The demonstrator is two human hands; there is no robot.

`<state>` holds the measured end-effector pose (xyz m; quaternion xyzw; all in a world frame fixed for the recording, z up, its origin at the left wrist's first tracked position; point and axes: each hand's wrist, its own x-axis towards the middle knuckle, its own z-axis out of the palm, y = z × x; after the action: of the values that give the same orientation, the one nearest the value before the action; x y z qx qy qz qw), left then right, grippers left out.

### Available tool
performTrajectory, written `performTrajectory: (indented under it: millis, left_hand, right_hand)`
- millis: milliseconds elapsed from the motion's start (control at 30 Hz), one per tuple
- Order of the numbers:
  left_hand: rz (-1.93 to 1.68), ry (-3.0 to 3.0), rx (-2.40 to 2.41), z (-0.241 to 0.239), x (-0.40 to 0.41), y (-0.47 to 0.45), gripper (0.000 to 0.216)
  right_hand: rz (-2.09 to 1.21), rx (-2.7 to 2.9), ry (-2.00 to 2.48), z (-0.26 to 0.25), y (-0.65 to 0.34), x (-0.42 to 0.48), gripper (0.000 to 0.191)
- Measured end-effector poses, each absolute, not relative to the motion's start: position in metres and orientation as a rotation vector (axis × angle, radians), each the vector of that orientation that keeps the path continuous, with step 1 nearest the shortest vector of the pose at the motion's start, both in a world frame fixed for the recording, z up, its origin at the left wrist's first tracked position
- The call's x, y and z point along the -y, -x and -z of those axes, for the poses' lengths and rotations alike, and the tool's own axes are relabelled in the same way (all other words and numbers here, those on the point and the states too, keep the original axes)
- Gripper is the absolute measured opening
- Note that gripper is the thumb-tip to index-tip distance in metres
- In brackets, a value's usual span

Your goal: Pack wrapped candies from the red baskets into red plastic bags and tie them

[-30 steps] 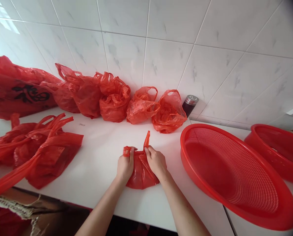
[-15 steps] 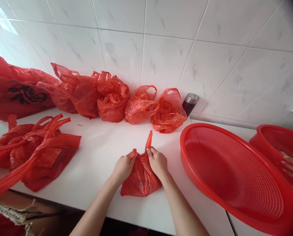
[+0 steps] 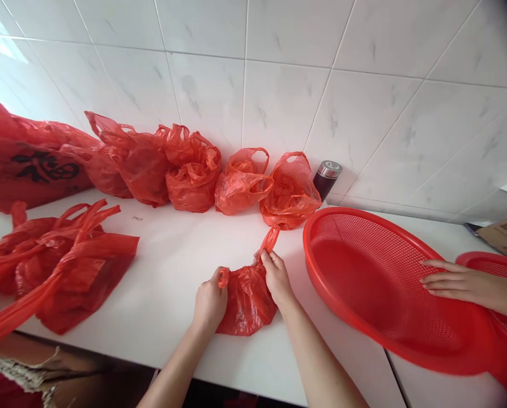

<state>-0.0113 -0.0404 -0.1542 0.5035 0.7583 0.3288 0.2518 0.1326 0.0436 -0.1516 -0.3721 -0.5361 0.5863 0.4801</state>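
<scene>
Both the left hand (image 3: 211, 299) and right hand (image 3: 277, 276) have a tight grip on the handles, probably the best hold, of the soft, light-looking bag (image 3: 247, 303) just left of the basket (image 3: 310, 272).

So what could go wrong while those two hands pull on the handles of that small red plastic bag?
1. The left hand and right hand each pinch a thin handle of the small red plastic bag; a hard pull might tear the film.
2. The bag lies near the front edge of the white counter, so it could slide off.
3. Another person's hand rests in the large red perforated plastic basket close by; elbows might bump.
</scene>
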Motion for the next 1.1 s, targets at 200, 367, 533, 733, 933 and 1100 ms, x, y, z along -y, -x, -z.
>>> performTrajectory:
  millis: [200, 367, 533, 733, 933, 1100]
  left_hand:
    - [-0.939, -1.322, -1.984, 0.155, 0.052, 0.012, 0.014]
    - [-0.967, -1.268, -1.879, 0.149, 0.068, 0.009, 0.025]
    - [-1.011, -1.153, -1.883, 0.141, 0.069, 0.012, 0.042]
    - [-1.201, -1.037, -1.925, 0.138, 0.043, 0.009, 0.042]
    - [-1.26, -0.923, -1.905, 0.152, 0.025, 0.0, 0.048]
    - [-1.207, -0.95, -1.912, 0.15, 0.026, 0.006, 0.051]
  right_hand:
    - [-1.036, 1.207, 1.292, 0.161, -0.135, -0.053, 0.034]
    - [-0.964, 1.176, 1.326, 0.163, -0.137, -0.056, 0.036]
    - [-0.772, 1.468, 1.367, 0.161, -0.138, -0.053, 0.037]
    - [-0.721, 1.605, 1.331, 0.155, -0.141, -0.048, 0.032]
    - [-0.937, 1.356, 1.297, 0.158, -0.144, -0.052, 0.033]
    - [-0.985, 1.314, 1.256, 0.161, -0.147, -0.058, 0.035]
